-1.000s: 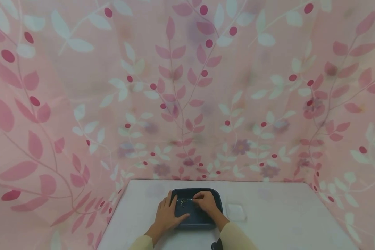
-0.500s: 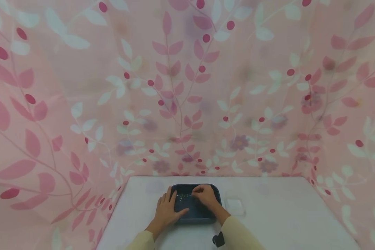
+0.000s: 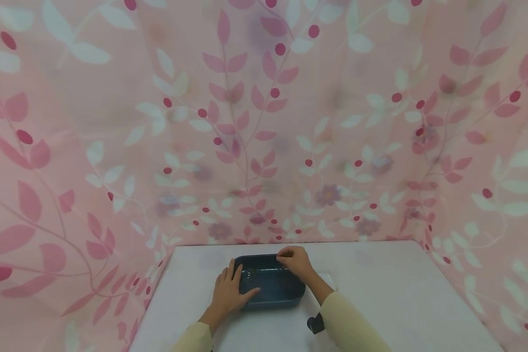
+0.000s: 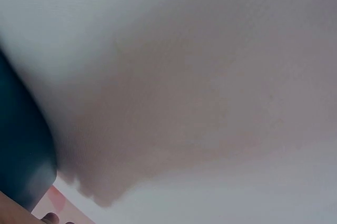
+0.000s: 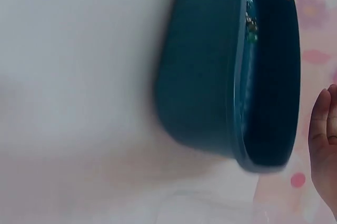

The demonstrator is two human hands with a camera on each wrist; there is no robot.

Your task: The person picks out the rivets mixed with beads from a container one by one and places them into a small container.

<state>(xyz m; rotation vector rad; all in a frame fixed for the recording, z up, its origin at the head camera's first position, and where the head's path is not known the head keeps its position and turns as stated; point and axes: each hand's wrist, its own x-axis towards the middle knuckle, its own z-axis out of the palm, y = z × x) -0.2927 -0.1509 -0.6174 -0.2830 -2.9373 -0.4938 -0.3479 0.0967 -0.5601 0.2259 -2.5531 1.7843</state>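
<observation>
A dark blue tray stands on the white table; its outer wall shows at the left of the left wrist view. Small shiny beads, some green in the right wrist view, lie in its left part. My left hand rests on the tray's left side, fingers straight along the rim and thumb spread over the near part. Over the far right corner is my right hand, thumb and forefinger tips together and the other fingers curled. I cannot tell whether a tiny thing is pinched there.
A clear plastic box lies right of the tray, partly behind the right forearm. A small black object sits nearer, partly covered by the right sleeve. Pink leaf-patterned cloth hangs behind the table.
My right hand has risen from inside the tray, near the beads, to above the far right rim. The left hand keeps its place on the tray. The head view has shifted slightly.
</observation>
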